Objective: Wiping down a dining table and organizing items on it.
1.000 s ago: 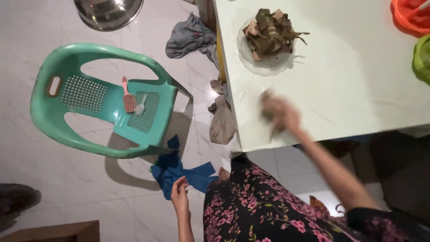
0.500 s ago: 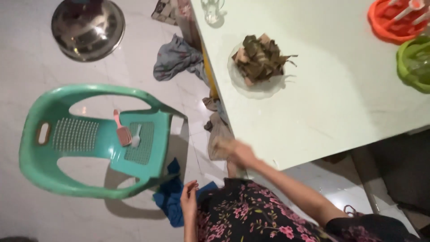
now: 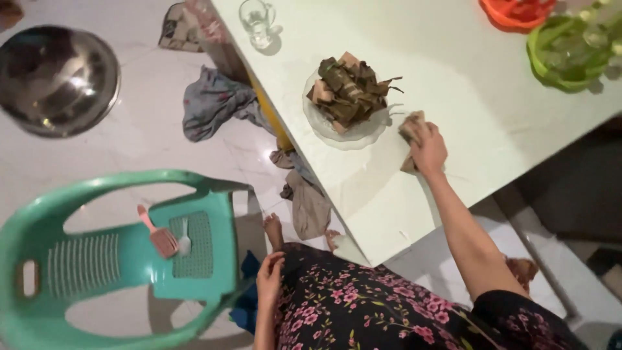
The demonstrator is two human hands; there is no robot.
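Right hand [image 3: 427, 148] now pressed flat on tan cloth [image 3: 411, 129] mid-surface [image 3: 466, 71], just beside plate of leaf-wrapped parcels [image 3: 350, 91]; half second ago down at near edge. Grip loosely closed over cloth. Wiping seemingly working inward. Left hand [image 3: 269, 280] empty, slack against floral dress. Open room toward right edge; glass [image 3: 257, 19] at far corner.

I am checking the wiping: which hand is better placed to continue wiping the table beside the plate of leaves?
Probably the right hand: it presses the cloth on the table beside the plate. The left hand rests empty at the dress.
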